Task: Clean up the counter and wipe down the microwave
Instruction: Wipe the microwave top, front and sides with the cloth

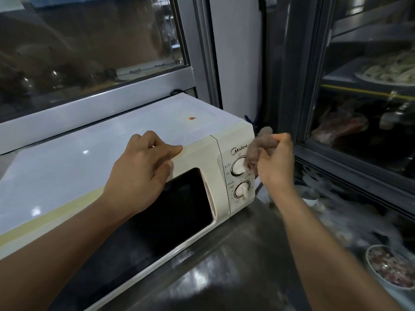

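Wiping cream boxy microwave [233, 140] panel, right hand [275, 162] clutching crumpled grey-brown rag [260, 144], left hand [141, 171] flat, bracing; door likely pending.

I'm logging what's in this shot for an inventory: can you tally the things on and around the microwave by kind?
Microwave: 1
Control knobs, upper and lower: 2
Cloth, held in the right hand: 1
Hands, counting the left hand resting on the microwave's top edge: 2
Bowl of food at lower right: 1
Total: 7
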Motion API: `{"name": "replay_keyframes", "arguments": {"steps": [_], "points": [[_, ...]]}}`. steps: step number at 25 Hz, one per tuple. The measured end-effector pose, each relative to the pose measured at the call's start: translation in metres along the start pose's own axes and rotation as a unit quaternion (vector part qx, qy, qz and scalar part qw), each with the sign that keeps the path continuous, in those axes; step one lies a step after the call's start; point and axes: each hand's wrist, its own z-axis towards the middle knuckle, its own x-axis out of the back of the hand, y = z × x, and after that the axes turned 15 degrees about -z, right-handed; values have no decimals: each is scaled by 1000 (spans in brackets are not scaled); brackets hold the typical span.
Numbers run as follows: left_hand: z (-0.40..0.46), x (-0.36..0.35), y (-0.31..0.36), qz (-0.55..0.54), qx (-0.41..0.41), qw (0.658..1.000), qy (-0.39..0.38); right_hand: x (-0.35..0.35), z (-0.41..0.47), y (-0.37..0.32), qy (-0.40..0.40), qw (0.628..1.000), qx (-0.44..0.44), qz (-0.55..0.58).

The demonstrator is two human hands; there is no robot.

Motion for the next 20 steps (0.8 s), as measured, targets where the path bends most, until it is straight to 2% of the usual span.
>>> {"name": "replay_keyframes", "arguments": {"steps": [3, 5, 7, 10, 14, 17, 20], "points": [[1, 0, 0, 2, 1, 1000, -3, -16, -28, -14, 50, 994, 65, -66], [1, 1, 0, -2, 1, 1000, -1, -25, -46, -18, 41, 988, 122, -84], [1, 1, 0, -6, 3, 1000, -2, -24, -45, -14, 29, 987, 138, -72], [0, 1, 1, -7, 1, 1000, -5, -10, -13, 0, 23, 995, 86, -50], [0, 1, 1, 0, 6, 1000, -1, -2, 19, 26, -78, 995, 11, 57], [0, 2, 2, 1, 4, 1000, 3, -8, 18, 49, -79, 983, -33, 162], [0, 1, 4, 7, 2, 1000, 4, -24, 2, 89, -86, 984, -86, 128]]}}
